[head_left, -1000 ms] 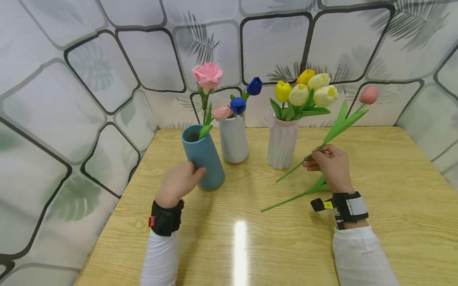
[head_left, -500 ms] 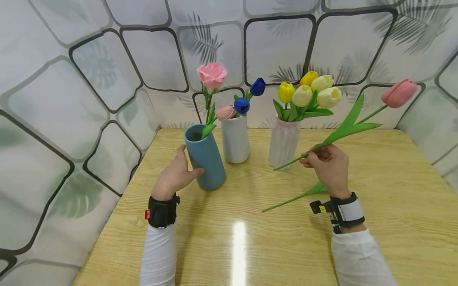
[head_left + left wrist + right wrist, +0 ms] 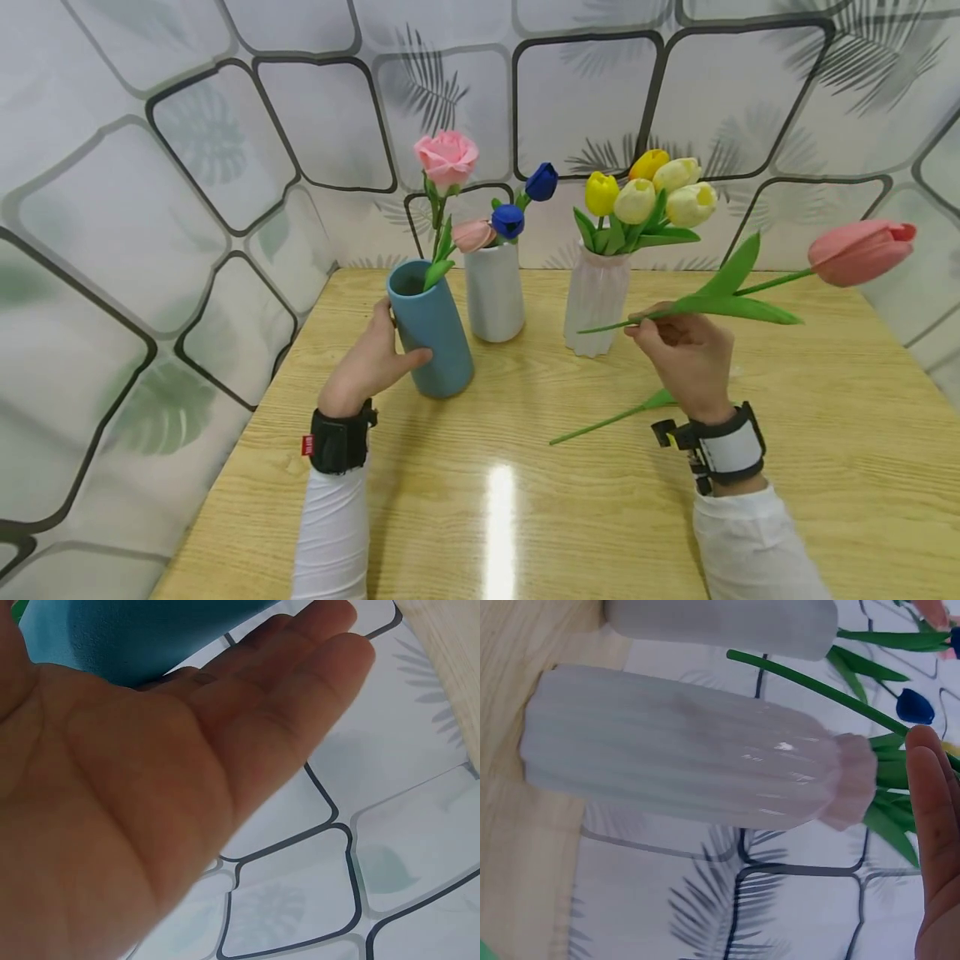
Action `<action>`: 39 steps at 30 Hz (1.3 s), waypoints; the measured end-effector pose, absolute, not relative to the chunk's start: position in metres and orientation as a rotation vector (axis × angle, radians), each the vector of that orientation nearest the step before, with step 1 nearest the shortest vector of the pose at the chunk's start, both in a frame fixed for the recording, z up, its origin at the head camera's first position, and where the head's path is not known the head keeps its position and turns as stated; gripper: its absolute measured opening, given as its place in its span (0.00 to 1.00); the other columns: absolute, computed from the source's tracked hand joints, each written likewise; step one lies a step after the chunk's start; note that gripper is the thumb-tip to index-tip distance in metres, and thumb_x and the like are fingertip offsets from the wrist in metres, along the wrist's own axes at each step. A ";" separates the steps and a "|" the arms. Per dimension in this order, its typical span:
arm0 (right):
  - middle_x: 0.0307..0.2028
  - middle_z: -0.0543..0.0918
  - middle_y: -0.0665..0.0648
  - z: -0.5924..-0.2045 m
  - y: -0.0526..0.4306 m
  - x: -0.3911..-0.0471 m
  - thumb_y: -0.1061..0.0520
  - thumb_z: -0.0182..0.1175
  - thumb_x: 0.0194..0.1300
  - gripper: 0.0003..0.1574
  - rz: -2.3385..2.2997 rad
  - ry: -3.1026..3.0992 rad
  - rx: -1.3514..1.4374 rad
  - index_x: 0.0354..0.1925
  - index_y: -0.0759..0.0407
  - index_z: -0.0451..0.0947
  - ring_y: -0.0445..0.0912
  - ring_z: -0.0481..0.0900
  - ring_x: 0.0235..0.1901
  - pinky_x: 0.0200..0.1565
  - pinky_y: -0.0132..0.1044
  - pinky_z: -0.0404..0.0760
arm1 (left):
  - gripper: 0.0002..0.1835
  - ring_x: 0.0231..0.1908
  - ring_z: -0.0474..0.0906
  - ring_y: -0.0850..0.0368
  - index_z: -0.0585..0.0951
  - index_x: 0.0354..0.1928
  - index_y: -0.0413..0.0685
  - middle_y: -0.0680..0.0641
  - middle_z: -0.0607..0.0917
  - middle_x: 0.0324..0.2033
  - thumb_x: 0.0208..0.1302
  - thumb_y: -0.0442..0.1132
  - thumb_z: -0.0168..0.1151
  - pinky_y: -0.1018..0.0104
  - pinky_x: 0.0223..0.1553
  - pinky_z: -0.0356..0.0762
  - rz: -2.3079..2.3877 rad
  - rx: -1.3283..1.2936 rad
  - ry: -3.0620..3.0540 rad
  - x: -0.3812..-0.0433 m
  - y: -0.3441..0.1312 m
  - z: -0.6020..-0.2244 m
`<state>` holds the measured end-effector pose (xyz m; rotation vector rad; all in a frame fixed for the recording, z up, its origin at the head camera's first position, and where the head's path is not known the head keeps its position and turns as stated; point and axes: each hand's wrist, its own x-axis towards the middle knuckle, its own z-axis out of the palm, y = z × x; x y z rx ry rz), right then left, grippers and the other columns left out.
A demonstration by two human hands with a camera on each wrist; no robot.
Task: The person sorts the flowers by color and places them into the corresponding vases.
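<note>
My left hand (image 3: 367, 367) holds the blue vase (image 3: 433, 337) low on its left side, thumb across the front and fingers along the far side. In the left wrist view the fingers (image 3: 292, 712) reach out under the vase wall (image 3: 142, 637). A pink rose (image 3: 447, 160) stands in this vase. My right hand (image 3: 684, 354) pinches the green stem of a pink tulip (image 3: 858, 252) between thumb and fingers. The tulip lies nearly level, bloom to the right, its stem end (image 3: 780, 671) overlapping the pale pink vase (image 3: 690, 750) in both views.
Another green stem (image 3: 600, 427) lies on the wooden table (image 3: 600, 525), partly hidden by my right hand. A white vase (image 3: 493, 296) with blue and pink tulips stands behind the blue vase. Yellow and cream tulips (image 3: 637, 200) fill the pale pink vase. Patterned cloth (image 3: 585, 100) rises behind.
The tulip in my right hand has swung from slanting upward to nearly level, its bloom now farther right and nearer. My left hand has spread its fingers farther up around the blue vase.
</note>
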<state>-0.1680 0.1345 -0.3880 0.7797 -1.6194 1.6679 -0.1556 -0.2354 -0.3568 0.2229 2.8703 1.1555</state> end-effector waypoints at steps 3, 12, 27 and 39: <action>0.28 0.85 0.64 -0.380 0.124 -0.164 0.80 0.52 0.49 0.08 1.645 -1.544 0.861 0.30 0.83 0.76 0.49 0.83 0.25 0.30 0.27 0.81 | 0.54 0.65 0.49 0.41 0.34 0.69 0.38 0.30 0.48 0.68 0.56 0.43 0.65 0.41 0.62 0.56 1.159 0.235 2.879 -0.156 -0.238 -0.357; 0.27 0.84 0.65 -0.337 0.080 -0.153 0.79 0.51 0.48 0.06 1.689 -1.297 1.069 0.28 0.86 0.73 0.50 0.81 0.24 0.31 0.30 0.82 | 0.54 0.64 0.52 0.41 0.33 0.68 0.41 0.31 0.48 0.68 0.56 0.41 0.65 0.43 0.61 0.59 1.297 0.293 2.819 -0.157 -0.237 -0.356; 0.26 0.84 0.64 -0.278 0.004 -0.165 0.70 0.53 0.55 0.09 1.263 -1.538 1.216 0.33 0.71 0.80 0.45 0.82 0.25 0.25 0.35 0.83 | 0.54 0.64 0.52 0.42 0.33 0.68 0.40 0.29 0.51 0.67 0.56 0.42 0.65 0.43 0.61 0.57 1.258 0.309 2.882 -0.157 -0.235 -0.357; 0.27 0.78 0.57 -0.293 -0.037 -0.190 0.66 0.50 0.60 0.08 1.321 -1.857 1.307 0.35 0.62 0.76 0.38 0.74 0.24 0.25 0.35 0.78 | 0.53 0.63 0.52 0.42 0.32 0.68 0.40 0.30 0.51 0.66 0.57 0.41 0.64 0.43 0.61 0.58 1.263 0.386 2.890 -0.156 -0.237 -0.358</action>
